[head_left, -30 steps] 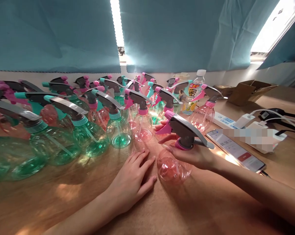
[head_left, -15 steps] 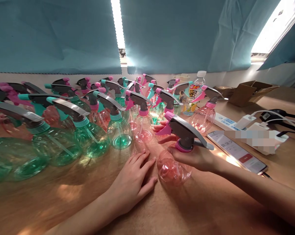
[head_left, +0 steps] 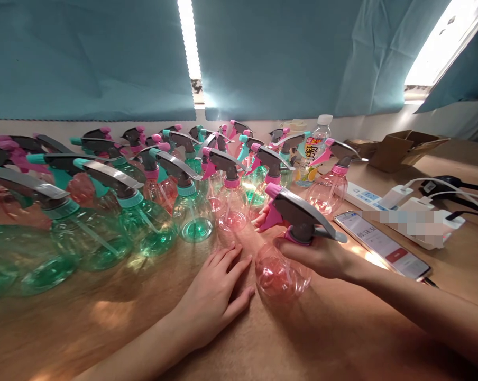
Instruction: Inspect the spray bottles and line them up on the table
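My right hand [head_left: 322, 255] grips a pink spray bottle [head_left: 282, 278] around its neck, just under the grey and pink trigger head. The bottle leans, with its pink nozzle toward the upper left. Fingertips show behind the pink trigger; whether they press on it I cannot tell. Flat on the wooden table [head_left: 152, 296], my left hand [head_left: 219, 286] rests with fingers apart and holds nothing. It lies just left of the held bottle. Beyond it stand a green spray bottle [head_left: 193, 217] and another pink spray bottle [head_left: 231, 206].
Several green and pink spray bottles crowd the left and back of the table. On the right lie a phone [head_left: 384, 246] with a running timer and a power strip [head_left: 364, 197] with plugs and cables. A drink bottle [head_left: 316, 153] and an open cardboard box [head_left: 397, 152] stand behind.
The fingers of my right hand have drawn in toward the trigger from a more stretched position. The bottle and my left hand stay in place.
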Tool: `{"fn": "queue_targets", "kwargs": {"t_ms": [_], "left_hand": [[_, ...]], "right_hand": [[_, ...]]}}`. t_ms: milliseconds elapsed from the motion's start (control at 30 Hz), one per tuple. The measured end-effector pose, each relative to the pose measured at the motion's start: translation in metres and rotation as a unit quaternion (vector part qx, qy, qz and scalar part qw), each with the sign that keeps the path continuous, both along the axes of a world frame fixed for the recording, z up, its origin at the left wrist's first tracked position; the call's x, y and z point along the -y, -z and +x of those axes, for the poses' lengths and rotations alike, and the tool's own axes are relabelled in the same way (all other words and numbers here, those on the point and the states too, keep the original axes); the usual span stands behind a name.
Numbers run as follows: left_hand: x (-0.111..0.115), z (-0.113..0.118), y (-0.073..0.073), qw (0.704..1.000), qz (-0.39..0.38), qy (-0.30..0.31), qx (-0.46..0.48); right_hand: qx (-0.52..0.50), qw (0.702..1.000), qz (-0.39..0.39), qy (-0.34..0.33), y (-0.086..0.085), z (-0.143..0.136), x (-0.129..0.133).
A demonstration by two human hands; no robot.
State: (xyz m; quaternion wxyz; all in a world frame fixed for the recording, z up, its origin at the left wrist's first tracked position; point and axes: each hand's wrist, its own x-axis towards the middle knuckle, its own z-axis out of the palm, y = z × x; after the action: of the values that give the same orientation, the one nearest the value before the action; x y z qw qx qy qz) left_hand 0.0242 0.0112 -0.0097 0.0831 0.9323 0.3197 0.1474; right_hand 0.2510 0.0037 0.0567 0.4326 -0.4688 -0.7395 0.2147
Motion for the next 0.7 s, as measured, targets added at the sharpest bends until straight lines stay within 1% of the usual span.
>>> {"fn": "queue_targets", "kwargs": {"t_ms": [133,267,333,467,567,700], "left_hand": [[-0.0004,0.0008,-0.0021,1.0,0.005,0.001,0.0],[-0.0009,0.0019,-0.006,1.0,-0.004,0.0,-0.015],[-0.0012,0.0014,-0.0054,1.0,-0.001,0.0,-0.009],[-0.0022,-0.0005,0.0004,1.0,0.011,0.003,0.01],[-0.0029,-0.0009,0.0029,1.0,0.016,0.003,0.011],[-0.0021,-0.0003,0.0028,1.0,0.016,-0.002,0.009]], "right_hand": [[-0.043,0.998,-0.029,-0.03,-0.006,-0.0044,0.0019],[0.019,1.0,-0.016,-0.002,-0.0051,-0.0005,0.0021],[0.022,1.0,-0.015,-0.009,-0.0042,0.0011,0.0015],[-0.035,0.997,-0.032,-0.063,-0.0035,-0.0001,0.0005],[-0.045,0.997,-0.011,-0.058,-0.0019,-0.0018,0.0003],[-0.077,0.994,-0.025,-0.074,-0.0001,-0.0046,-0.0007]]}}
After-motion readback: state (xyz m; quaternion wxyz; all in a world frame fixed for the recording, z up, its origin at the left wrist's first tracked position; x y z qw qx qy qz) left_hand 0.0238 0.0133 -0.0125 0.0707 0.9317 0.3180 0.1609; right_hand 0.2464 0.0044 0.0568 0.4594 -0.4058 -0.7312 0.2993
